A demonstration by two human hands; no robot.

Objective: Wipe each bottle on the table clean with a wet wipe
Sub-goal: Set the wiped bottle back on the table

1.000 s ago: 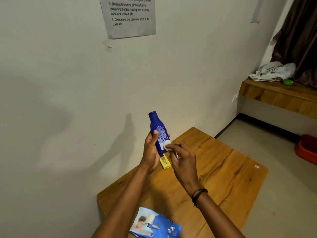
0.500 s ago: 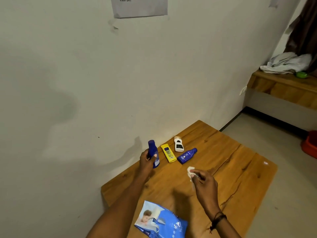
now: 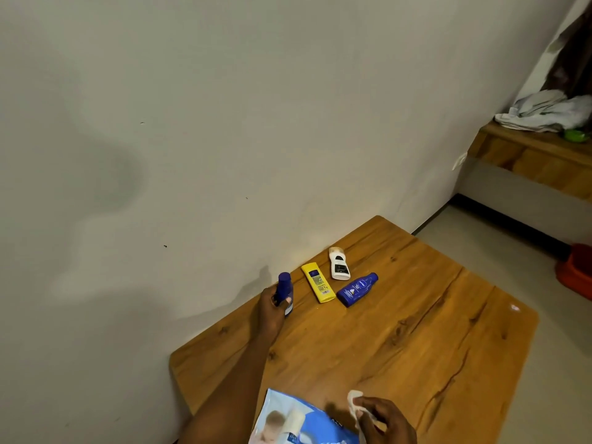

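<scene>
while your left hand [image 3: 270, 310] is wrapped round the small dark blue plastic bottle [image 3: 284, 291], upright at the wall side of the wooden worktop [image 3: 416, 331], set it down flat on its base beside the yellow flat bottle [image 3: 316, 282] w/o knocking it. your right hand [image 3: 382, 418] pinches the crumpled white wet wipe [image 3: 355, 399] near the blue wipes packet [image 3: 304, 421]. keep the wipe bunched & off the wood, then go for the yellow one, the white bottle [image 3: 339, 263] or the lying blue lotion bottle [image 3: 356, 289], gripping low so the cap end stays clear to wipe.
</scene>
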